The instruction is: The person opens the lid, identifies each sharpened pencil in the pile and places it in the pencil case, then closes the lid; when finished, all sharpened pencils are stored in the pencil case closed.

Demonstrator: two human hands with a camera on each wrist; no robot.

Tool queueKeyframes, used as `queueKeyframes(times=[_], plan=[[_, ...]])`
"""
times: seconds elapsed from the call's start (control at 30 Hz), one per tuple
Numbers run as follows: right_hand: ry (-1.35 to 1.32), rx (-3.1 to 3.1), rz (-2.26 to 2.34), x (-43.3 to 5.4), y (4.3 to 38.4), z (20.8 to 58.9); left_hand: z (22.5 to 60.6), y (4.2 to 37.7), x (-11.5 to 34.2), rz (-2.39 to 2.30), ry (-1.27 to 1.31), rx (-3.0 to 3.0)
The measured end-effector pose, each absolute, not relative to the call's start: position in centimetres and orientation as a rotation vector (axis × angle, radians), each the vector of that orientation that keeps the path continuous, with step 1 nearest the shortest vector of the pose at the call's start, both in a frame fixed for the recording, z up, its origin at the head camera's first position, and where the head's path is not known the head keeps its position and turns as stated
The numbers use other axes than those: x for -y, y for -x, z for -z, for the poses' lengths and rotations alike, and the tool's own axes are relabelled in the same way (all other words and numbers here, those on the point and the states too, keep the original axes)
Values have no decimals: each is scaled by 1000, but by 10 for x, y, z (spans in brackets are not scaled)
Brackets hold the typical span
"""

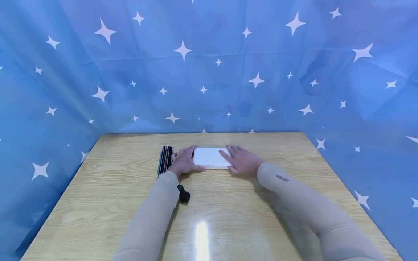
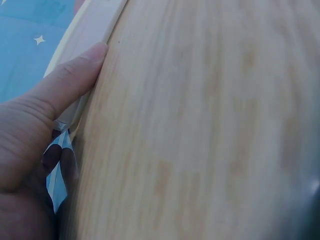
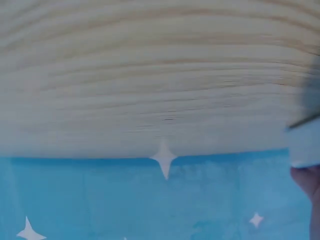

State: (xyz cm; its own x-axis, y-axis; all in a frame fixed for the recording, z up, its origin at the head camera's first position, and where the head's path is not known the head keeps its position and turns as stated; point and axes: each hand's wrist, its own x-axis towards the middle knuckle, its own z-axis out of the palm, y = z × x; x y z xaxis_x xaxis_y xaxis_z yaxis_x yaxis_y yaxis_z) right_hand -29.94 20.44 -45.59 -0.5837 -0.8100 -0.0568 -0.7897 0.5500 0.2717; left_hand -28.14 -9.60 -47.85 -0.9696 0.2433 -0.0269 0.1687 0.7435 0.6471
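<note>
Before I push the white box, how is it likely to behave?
The white box is probably stiff: its edges look straight between the left hand and the right hand. Its broad, low shape makes rolling or tipping seem unlikely. Its smooth-looking top could be slippery under the fingers.

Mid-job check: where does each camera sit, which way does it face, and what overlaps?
Head: on the head, facing forward and down at table, white box and starry cloth; left hand, right hand and sleeves show.
Left wrist: faces the box's side and tabletop; left thumb shows large.
Right wrist: faces tabletop and cloth; fingers barely show, right edge.
Shared: head and left wrist both show box and left hand.
</note>
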Motion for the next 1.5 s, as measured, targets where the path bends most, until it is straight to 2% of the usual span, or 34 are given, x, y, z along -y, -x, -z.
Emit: queueKeyframes(times=[0.43,0.93,1.5], plan=[[-1275,2814,171,-216,298,464,478,281,94,-1022,-334,-2829],[-1204,2752,323,-202,290,464,471,280,96,-1069,-300,-2770],[-1205,2826,174,-210,293,452,474,280,93,-1143,-264,-2759]])
